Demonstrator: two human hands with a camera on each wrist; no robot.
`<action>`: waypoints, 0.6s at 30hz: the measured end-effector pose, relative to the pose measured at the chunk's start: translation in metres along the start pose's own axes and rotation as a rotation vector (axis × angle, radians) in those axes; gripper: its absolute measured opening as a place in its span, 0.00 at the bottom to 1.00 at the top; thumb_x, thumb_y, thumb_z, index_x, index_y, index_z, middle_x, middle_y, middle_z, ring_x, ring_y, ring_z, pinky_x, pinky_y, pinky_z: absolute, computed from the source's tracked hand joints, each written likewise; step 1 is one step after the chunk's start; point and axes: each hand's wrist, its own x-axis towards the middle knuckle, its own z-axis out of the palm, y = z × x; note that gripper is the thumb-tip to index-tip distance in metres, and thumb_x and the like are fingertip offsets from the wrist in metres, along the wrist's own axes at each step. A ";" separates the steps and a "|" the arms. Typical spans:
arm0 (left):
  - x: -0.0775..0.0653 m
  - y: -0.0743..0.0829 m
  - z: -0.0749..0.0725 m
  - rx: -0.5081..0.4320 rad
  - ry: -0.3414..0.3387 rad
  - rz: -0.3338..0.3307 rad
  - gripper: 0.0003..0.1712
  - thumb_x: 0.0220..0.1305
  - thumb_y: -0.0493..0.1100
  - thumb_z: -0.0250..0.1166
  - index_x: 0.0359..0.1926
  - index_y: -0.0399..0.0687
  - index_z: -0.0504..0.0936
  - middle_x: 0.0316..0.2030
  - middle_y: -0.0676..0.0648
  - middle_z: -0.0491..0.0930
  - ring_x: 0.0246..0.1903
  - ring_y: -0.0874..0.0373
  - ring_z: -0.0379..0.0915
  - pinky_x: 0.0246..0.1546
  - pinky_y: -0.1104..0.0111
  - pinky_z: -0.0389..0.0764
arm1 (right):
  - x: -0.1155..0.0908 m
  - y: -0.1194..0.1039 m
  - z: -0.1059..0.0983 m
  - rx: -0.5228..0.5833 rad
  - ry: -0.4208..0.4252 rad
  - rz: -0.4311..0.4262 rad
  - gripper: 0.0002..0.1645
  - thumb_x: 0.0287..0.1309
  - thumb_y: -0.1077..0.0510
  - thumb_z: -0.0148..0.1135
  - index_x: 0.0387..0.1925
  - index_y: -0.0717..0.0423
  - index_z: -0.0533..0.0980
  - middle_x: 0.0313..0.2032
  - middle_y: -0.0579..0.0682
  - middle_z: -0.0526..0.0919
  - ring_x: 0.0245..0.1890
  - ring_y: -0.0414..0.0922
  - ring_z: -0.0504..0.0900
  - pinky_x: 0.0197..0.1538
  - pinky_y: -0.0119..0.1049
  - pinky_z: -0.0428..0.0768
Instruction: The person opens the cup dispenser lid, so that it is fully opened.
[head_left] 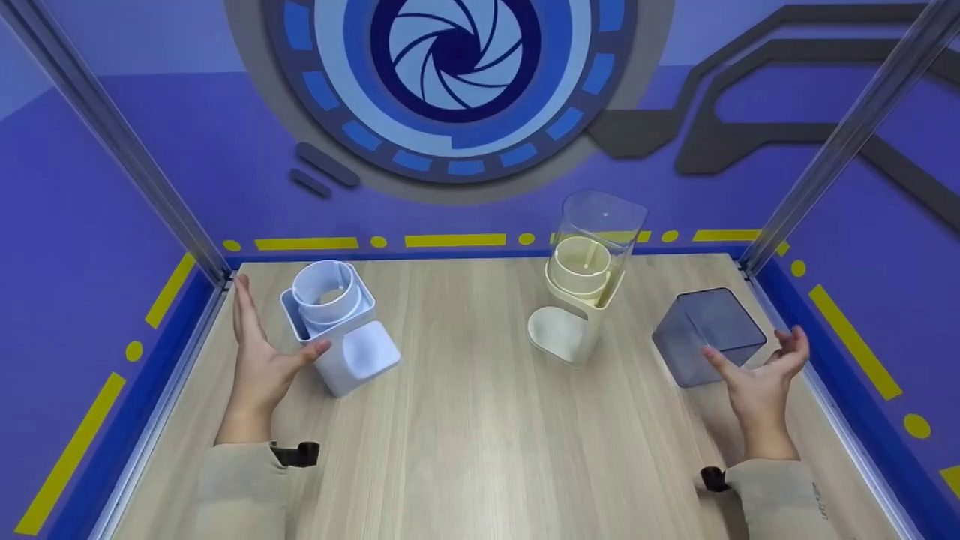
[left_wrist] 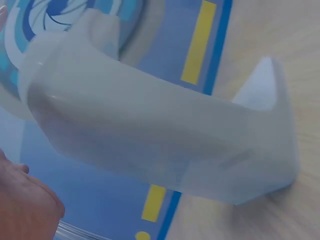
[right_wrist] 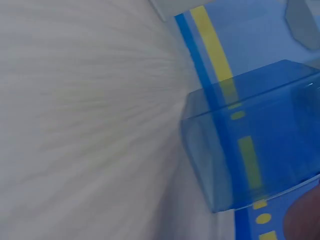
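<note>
My left hand [head_left: 261,364] is spread beside a pale blue plastic stand [head_left: 330,360], its thumb overlapping the stand's near side in the head view. This stand has a round collar on top and a foot jutting out toward the middle; the left wrist view shows its curved body [left_wrist: 145,120] close up. Over on the right, my right hand [head_left: 761,397] hovers at a translucent grey-blue box-shaped cover [head_left: 709,337], thumb apart from the bent fingers. The same tinted cover [right_wrist: 250,140] fills the right side of the right wrist view, with a fingertip below it.
Between the hands, nearer the back wall, stands a cream stand [head_left: 592,330] of similar shape with a clear cover [head_left: 604,214] around its collar. All sit on a wood-grain table [head_left: 465,420] enclosed by blue-purple panels and metal posts [head_left: 847,135].
</note>
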 end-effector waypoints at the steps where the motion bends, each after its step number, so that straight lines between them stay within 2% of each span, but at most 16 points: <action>1: -0.001 0.004 -0.001 0.002 -0.002 0.014 0.92 0.48 0.52 0.92 0.92 0.77 0.27 0.93 0.63 0.25 0.94 0.51 0.20 0.91 0.27 0.32 | 0.000 -0.005 -0.001 0.008 0.009 -0.024 0.79 0.65 0.60 0.84 0.90 0.35 0.31 0.87 0.47 0.42 0.94 0.44 0.35 0.96 0.37 0.37; 4: -0.006 0.019 -0.001 -0.005 0.000 0.067 0.94 0.45 0.51 0.93 0.93 0.76 0.29 0.93 0.61 0.24 0.93 0.51 0.17 0.89 0.25 0.31 | 0.002 -0.019 -0.002 0.045 0.027 -0.104 0.77 0.65 0.65 0.82 0.90 0.37 0.33 0.87 0.48 0.44 0.93 0.43 0.38 0.94 0.28 0.38; 7: -0.009 0.035 0.002 -0.033 0.015 0.135 0.94 0.41 0.52 0.94 0.94 0.73 0.33 0.93 0.61 0.25 0.93 0.51 0.18 0.90 0.27 0.30 | 0.003 -0.033 -0.001 0.101 0.035 -0.169 0.76 0.64 0.69 0.80 0.90 0.39 0.35 0.87 0.48 0.45 0.93 0.42 0.40 0.93 0.26 0.40; 10: -0.012 0.050 0.008 -0.118 0.040 0.230 0.92 0.39 0.50 0.96 0.94 0.68 0.41 0.94 0.59 0.33 0.94 0.51 0.25 0.94 0.37 0.35 | 0.002 -0.046 0.003 0.189 0.020 -0.239 0.75 0.62 0.70 0.81 0.90 0.41 0.38 0.87 0.49 0.46 0.93 0.44 0.41 0.94 0.27 0.42; 14: -0.018 0.066 0.017 -0.267 0.048 0.367 0.88 0.39 0.43 0.97 0.94 0.53 0.49 0.94 0.50 0.42 0.94 0.44 0.36 0.96 0.58 0.47 | 0.000 -0.060 0.015 0.272 -0.031 -0.327 0.77 0.58 0.68 0.86 0.90 0.45 0.41 0.87 0.51 0.46 0.93 0.48 0.42 0.94 0.30 0.44; 16: -0.021 0.072 0.023 -0.320 0.037 0.423 0.87 0.37 0.38 0.96 0.93 0.45 0.50 0.93 0.44 0.44 0.93 0.41 0.39 0.94 0.63 0.51 | -0.001 -0.066 0.021 0.274 -0.061 -0.346 0.78 0.56 0.65 0.88 0.90 0.46 0.41 0.88 0.52 0.46 0.93 0.49 0.43 0.95 0.30 0.44; 18: -0.022 0.076 0.029 -0.357 0.016 0.466 0.86 0.36 0.34 0.95 0.92 0.40 0.51 0.93 0.39 0.45 0.93 0.43 0.41 0.94 0.65 0.53 | -0.002 -0.071 0.027 0.271 -0.091 -0.360 0.79 0.55 0.64 0.89 0.90 0.48 0.41 0.89 0.52 0.45 0.93 0.50 0.42 0.95 0.32 0.45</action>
